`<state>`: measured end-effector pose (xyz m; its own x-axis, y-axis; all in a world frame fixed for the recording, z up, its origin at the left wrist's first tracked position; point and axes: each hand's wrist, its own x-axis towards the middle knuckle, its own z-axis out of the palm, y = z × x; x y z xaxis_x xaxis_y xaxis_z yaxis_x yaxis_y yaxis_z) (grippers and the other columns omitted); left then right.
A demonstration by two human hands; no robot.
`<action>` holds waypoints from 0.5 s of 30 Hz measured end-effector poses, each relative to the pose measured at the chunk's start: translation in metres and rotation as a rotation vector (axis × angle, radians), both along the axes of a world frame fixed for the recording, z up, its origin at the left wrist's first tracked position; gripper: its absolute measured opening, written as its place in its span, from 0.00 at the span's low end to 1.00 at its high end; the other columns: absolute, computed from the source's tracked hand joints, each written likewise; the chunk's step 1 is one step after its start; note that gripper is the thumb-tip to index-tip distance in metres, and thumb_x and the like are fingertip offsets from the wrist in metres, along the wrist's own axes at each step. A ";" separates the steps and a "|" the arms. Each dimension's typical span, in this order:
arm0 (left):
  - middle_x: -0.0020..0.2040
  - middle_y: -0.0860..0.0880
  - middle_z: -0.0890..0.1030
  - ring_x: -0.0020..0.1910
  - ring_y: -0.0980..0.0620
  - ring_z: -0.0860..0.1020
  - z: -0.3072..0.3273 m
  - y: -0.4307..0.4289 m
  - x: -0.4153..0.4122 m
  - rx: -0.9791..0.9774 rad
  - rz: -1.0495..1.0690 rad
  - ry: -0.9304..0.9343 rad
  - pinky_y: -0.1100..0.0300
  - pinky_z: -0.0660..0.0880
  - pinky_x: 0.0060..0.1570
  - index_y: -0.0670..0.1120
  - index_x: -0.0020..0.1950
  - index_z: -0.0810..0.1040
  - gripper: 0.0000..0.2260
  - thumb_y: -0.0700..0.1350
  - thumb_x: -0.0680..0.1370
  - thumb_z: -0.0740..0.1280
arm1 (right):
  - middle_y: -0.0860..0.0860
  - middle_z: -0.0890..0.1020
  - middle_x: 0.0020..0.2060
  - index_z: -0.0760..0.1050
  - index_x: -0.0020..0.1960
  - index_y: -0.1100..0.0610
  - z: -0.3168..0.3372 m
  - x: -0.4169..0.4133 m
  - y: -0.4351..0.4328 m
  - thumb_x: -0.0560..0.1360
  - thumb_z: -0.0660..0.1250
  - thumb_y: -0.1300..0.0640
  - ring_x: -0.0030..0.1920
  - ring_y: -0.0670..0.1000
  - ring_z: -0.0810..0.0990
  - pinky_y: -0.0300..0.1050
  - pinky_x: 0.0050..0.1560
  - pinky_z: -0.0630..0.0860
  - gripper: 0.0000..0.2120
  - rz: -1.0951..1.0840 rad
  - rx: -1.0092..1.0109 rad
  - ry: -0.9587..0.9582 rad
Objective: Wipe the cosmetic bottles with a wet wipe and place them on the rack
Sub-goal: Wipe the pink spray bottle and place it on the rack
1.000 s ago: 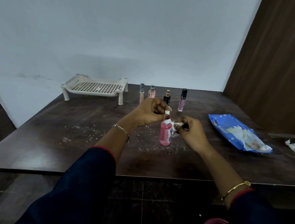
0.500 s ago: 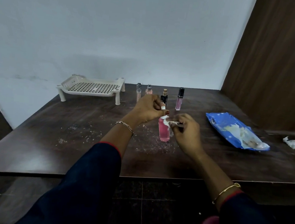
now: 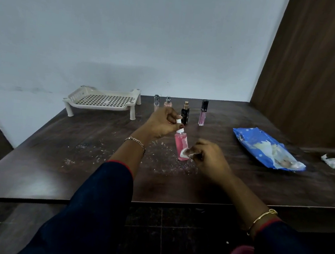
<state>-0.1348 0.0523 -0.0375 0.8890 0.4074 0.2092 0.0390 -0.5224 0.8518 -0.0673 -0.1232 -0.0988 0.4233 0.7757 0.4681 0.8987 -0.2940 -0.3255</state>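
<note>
The wiping step is in hand, on the first bottle as far as I can judge, since the rack (image 3: 104, 103) far to the left of the grip stands bare. Past the left hand (image 3: 163, 122), a row of four bottles waits at the back of the table (image 3: 58, 158): a clear vial (image 3: 156, 100), a pale pink one (image 3: 167, 102) partly hidden by the knuckles, a black bottle (image 3: 185, 114) and a lilac tube (image 3: 203, 112). The left hand pinches the white cap of the pink bottle (image 3: 180, 145), fingers closed on it, and the bottle stands slightly tilted with its base on or just off the table; the view does not settle which. Just right of it, the right hand (image 3: 208, 160) is closed on a wadded wipe (image 3: 186, 151) and presses it against the bottle's lower side. Well to the right of the grip lie the blue wipe pack (image 3: 262, 147) and a used scrap (image 3: 329, 161). Compared with the earlier frame, the wipe has travelled down from the neck near the cap to the lower body, while the left hand's hold at the cap is unchanged. The next move probably calls for turning the bottle to reach the far side, then carrying it left and away to the rack, keeping it upright and clear of the standing row.
</note>
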 end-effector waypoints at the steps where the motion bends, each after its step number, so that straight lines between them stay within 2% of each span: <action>1: 0.41 0.46 0.78 0.40 0.54 0.76 -0.002 0.000 -0.001 0.001 0.001 -0.009 0.70 0.74 0.39 0.38 0.54 0.76 0.14 0.37 0.71 0.73 | 0.49 0.78 0.42 0.83 0.48 0.57 0.000 -0.001 -0.001 0.69 0.70 0.66 0.41 0.47 0.76 0.34 0.39 0.68 0.10 0.006 -0.007 -0.006; 3: 0.39 0.50 0.78 0.39 0.56 0.77 -0.005 -0.001 -0.004 -0.015 0.018 -0.029 0.70 0.75 0.39 0.40 0.52 0.75 0.11 0.37 0.71 0.72 | 0.46 0.75 0.41 0.83 0.49 0.56 0.002 -0.003 -0.001 0.70 0.70 0.66 0.41 0.45 0.74 0.29 0.37 0.62 0.10 0.004 -0.033 -0.016; 6: 0.37 0.52 0.78 0.39 0.54 0.78 -0.009 -0.004 -0.008 -0.078 0.038 -0.045 0.62 0.78 0.44 0.42 0.51 0.73 0.10 0.37 0.72 0.71 | 0.45 0.73 0.41 0.83 0.50 0.55 0.006 -0.007 0.000 0.71 0.69 0.64 0.43 0.48 0.76 0.35 0.40 0.64 0.09 0.002 -0.072 -0.041; 9: 0.38 0.51 0.78 0.38 0.55 0.79 -0.014 -0.011 -0.010 -0.156 0.044 -0.062 0.69 0.76 0.36 0.44 0.52 0.71 0.14 0.35 0.71 0.72 | 0.49 0.77 0.46 0.82 0.52 0.55 0.009 -0.010 -0.001 0.72 0.69 0.62 0.47 0.49 0.77 0.36 0.44 0.64 0.09 0.017 -0.134 -0.044; 12: 0.42 0.49 0.77 0.41 0.54 0.78 -0.019 -0.015 -0.012 -0.230 0.117 -0.108 0.68 0.77 0.34 0.45 0.51 0.71 0.15 0.32 0.70 0.71 | 0.48 0.78 0.47 0.83 0.50 0.53 0.009 -0.005 -0.006 0.71 0.70 0.62 0.47 0.47 0.77 0.35 0.45 0.68 0.10 0.055 -0.205 -0.001; 15: 0.45 0.48 0.77 0.45 0.51 0.78 -0.023 -0.017 -0.019 -0.334 0.066 -0.153 0.68 0.78 0.37 0.43 0.54 0.72 0.17 0.30 0.70 0.70 | 0.49 0.80 0.38 0.82 0.41 0.57 0.011 0.005 -0.011 0.68 0.71 0.66 0.42 0.50 0.80 0.44 0.43 0.75 0.05 0.023 -0.020 0.110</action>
<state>-0.1541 0.0357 -0.0605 0.8271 0.5313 0.1833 -0.0776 -0.2150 0.9735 -0.0627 -0.1340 -0.0880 0.4536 0.7942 0.4044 0.8643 -0.2813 -0.4170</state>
